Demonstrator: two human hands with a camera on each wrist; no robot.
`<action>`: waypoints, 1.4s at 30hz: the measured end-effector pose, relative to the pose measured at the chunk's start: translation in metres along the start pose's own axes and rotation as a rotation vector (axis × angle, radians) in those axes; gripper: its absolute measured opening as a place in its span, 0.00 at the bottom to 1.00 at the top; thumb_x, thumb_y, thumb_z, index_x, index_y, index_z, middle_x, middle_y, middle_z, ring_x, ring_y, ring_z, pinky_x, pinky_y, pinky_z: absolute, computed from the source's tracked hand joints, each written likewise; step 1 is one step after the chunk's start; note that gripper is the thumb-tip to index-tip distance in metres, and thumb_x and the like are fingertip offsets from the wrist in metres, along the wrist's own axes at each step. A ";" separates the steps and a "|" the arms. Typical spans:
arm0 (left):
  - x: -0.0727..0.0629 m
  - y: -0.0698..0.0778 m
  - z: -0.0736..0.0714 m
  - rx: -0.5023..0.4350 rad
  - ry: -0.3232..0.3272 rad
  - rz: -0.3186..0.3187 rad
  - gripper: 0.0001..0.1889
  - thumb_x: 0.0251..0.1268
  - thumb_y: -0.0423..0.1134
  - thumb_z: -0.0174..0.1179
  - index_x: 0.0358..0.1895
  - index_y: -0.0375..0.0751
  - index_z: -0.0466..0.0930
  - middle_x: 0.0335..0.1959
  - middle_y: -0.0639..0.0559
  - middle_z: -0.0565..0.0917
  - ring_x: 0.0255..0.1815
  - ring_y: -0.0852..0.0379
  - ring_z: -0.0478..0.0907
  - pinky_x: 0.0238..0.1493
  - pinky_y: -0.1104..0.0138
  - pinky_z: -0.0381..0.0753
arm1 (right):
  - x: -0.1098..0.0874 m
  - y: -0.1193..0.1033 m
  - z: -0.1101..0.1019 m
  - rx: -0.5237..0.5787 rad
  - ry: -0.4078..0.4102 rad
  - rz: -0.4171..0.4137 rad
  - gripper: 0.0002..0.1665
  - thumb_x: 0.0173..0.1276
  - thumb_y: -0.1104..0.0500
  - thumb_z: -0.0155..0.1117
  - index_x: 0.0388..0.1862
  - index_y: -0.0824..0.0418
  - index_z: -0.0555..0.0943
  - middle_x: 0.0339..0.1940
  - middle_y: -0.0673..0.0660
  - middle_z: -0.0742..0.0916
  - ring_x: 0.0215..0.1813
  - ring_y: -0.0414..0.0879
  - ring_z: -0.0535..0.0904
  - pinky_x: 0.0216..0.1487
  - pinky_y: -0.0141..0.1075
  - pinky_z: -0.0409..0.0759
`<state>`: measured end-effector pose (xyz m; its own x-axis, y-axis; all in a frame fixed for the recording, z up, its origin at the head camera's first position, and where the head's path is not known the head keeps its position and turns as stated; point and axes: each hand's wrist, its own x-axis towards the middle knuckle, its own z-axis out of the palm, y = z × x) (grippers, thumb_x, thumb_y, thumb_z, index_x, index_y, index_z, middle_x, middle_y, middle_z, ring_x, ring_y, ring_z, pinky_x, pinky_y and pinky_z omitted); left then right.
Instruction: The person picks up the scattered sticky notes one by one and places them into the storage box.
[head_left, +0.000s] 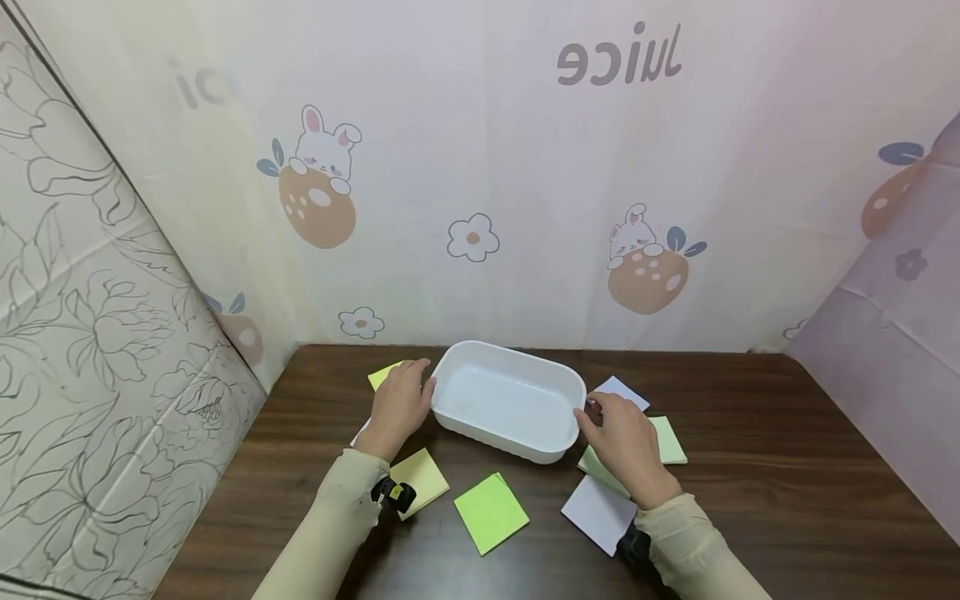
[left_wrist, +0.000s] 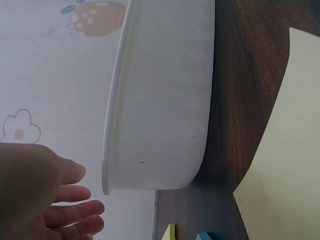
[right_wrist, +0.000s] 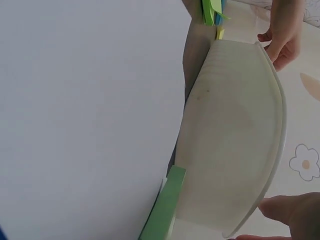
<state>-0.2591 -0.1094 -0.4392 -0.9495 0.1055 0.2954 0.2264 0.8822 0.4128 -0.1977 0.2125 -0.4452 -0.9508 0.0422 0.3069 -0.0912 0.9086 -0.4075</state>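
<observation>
- Box [head_left: 510,396] at the table's [head_left: 795,467] far middle, slightly skewed.
- Left hand [head_left: 401,404] just beside its left end, fingers loosely parted.
- Right hand [head_left: 624,437] at its right end, thumb at the rim; cannot tell whether it grips.
- Nearer, lime pad [head_left: 491,514] between yellow pad [head_left: 426,480], left, and lilac pad [head_left: 597,512], right.

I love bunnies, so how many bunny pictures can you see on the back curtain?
2. One bunny is upper left, above the left hand; the second bunny is lower, above the right hand. More may be hidden.
</observation>
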 end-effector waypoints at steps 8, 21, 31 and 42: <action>0.006 -0.001 0.005 0.020 -0.025 -0.004 0.18 0.74 0.40 0.59 0.61 0.34 0.80 0.56 0.37 0.85 0.58 0.40 0.82 0.55 0.49 0.82 | 0.001 0.002 0.000 0.004 -0.030 0.015 0.18 0.67 0.53 0.69 0.48 0.66 0.86 0.37 0.61 0.89 0.31 0.48 0.79 0.25 0.38 0.73; 0.012 -0.001 0.011 0.078 -0.054 0.035 0.13 0.73 0.34 0.59 0.54 0.37 0.86 0.46 0.42 0.90 0.46 0.45 0.87 0.43 0.54 0.85 | 0.005 -0.002 0.002 -0.004 -0.048 0.027 0.11 0.68 0.54 0.68 0.40 0.61 0.87 0.29 0.55 0.87 0.30 0.47 0.78 0.26 0.39 0.71; 0.013 0.002 0.010 0.132 -0.052 0.035 0.13 0.73 0.33 0.57 0.54 0.37 0.86 0.46 0.41 0.90 0.44 0.43 0.88 0.40 0.54 0.86 | 0.007 -0.008 0.001 -0.033 -0.091 0.028 0.13 0.70 0.57 0.65 0.24 0.58 0.80 0.18 0.52 0.78 0.24 0.47 0.71 0.23 0.37 0.64; 0.006 0.002 0.008 0.170 -0.042 0.058 0.12 0.73 0.33 0.57 0.52 0.35 0.87 0.39 0.40 0.90 0.34 0.45 0.87 0.30 0.57 0.84 | 0.015 -0.007 0.002 0.003 -0.113 0.003 0.14 0.70 0.60 0.64 0.23 0.61 0.79 0.17 0.52 0.77 0.23 0.46 0.69 0.25 0.36 0.63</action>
<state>-0.2662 -0.1033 -0.4436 -0.9450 0.1746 0.2765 0.2447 0.9385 0.2436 -0.2118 0.2055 -0.4396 -0.9783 -0.0019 0.2071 -0.0887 0.9075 -0.4106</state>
